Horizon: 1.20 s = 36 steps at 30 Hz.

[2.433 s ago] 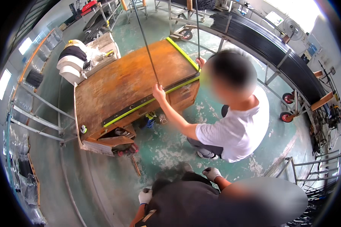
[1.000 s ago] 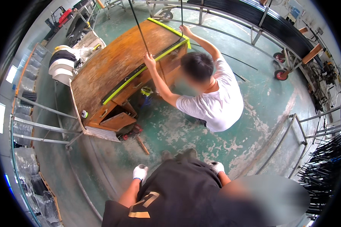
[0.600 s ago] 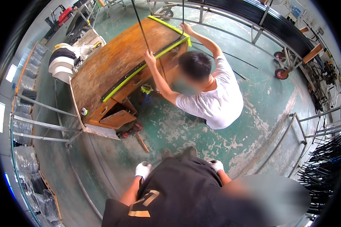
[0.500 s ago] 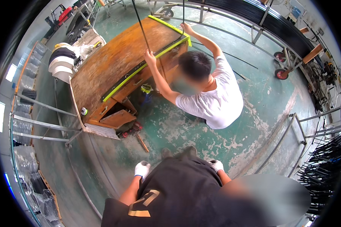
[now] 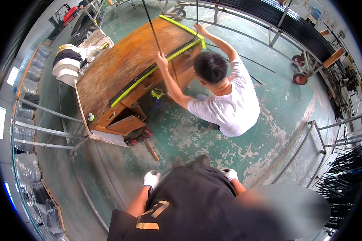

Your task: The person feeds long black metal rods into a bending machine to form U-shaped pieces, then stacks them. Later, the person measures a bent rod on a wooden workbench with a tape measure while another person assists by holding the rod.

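My left hand (image 5: 152,178), in a white work glove, rests beside my dark top at the lower middle. My right hand (image 5: 230,174), gloved the same way, lies on the other side of the dark cloth. Neither shows a held object, and the fingers of both are largely hidden. Ahead of me a co-worker in a white shirt (image 5: 235,108) is low beside a worn wooden desk (image 5: 128,56). The co-worker's bare hands grip a thin black strip (image 5: 150,26), whose two ends rise from the desk's near edge.
Yellow-green edging (image 5: 134,85) runs along the desk's rim. A red tool (image 5: 140,136) and a wooden stick (image 5: 153,151) lie on the floor by the open desk door (image 5: 126,125). Metal racks (image 5: 48,128) stand left; a wheeled cart (image 5: 299,72) and bundled black strips (image 5: 344,180) are right.
The co-worker's head has turned toward the desk and away from me. Both of the co-worker's hands still hold the black strip. My hands have stayed in place.
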Available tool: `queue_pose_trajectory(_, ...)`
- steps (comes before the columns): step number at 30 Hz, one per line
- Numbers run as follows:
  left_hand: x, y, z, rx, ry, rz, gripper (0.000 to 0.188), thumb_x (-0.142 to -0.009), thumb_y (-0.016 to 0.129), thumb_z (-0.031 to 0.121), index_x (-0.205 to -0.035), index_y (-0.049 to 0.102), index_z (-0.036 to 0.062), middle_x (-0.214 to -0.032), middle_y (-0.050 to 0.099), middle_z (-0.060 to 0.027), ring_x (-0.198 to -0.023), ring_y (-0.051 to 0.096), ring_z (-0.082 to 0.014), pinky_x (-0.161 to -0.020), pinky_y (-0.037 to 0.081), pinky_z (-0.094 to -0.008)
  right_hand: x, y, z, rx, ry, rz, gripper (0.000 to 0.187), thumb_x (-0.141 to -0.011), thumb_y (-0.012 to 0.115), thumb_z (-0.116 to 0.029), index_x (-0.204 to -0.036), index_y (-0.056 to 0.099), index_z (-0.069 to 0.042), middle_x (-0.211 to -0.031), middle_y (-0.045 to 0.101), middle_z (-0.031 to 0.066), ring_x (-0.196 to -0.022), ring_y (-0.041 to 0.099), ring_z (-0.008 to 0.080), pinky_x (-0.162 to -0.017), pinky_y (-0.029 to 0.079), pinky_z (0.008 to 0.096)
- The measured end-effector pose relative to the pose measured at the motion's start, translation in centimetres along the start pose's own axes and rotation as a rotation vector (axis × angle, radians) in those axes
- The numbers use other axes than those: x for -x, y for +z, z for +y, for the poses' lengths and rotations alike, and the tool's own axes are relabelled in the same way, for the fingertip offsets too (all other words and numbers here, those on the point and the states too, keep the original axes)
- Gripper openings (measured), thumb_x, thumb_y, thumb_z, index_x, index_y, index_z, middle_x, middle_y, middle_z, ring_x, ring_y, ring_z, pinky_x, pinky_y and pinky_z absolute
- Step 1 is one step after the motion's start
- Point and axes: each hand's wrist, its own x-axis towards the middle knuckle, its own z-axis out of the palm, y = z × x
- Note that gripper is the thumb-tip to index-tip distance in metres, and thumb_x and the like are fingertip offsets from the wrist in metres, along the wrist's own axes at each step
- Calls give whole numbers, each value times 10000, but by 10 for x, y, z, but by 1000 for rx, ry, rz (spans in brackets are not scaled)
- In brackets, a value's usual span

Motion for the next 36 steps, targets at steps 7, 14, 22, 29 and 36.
queue_pose_trajectory(7,1,0,-10,13,-27,-14,296,-922,686,256,-1087,780,30,-1088,772,-219,-1082,735,-369,-946,551,-427,-11,8,9,-13,-36,3,393,-914,747,-400,-1141,817,-87,-1110,805,154,-1061,771,271,-932,572,372)
queue_pose_trajectory(14,4,3,-12,-20,-23,-20,300,-921,688,264,-1095,784,40,-1087,778,-211,-1075,740,-360,-946,555,-423,-7,5,3,1,6,-36,409,-916,743,-394,-1204,811,-112,-1224,780,148,-1178,737,295,-1040,552,385)
queue_pose_trajectory(22,4,2,-4,-22,-20,-27,294,-921,682,263,-1086,784,42,-1064,780,-204,-1052,744,-355,-935,557,-427,6,-2,-6,9,46,-11,404,-910,743,-400,-1197,813,-124,-1216,784,139,-1172,739,289,-1033,555,387)
queue_pose_trajectory(29,2,5,-4,-14,-30,-40,287,-926,679,259,-1082,783,42,-1060,777,-207,-1049,743,-359,-928,557,-427,4,-2,-1,-6,9,-13,395,-910,740,-398,-1184,816,-123,-1197,789,137,-1148,747,287,-1018,561,389)
queue_pose_trajectory(36,5,7,-1,-24,-19,-35,277,-928,683,255,-1073,784,41,-1057,774,-210,-1052,741,-362,-929,555,-430,-1,1,6,-4,17,-17,399,-911,738,-409,-1175,819,-121,-1192,791,132,-1153,745,286,-1017,561,389)
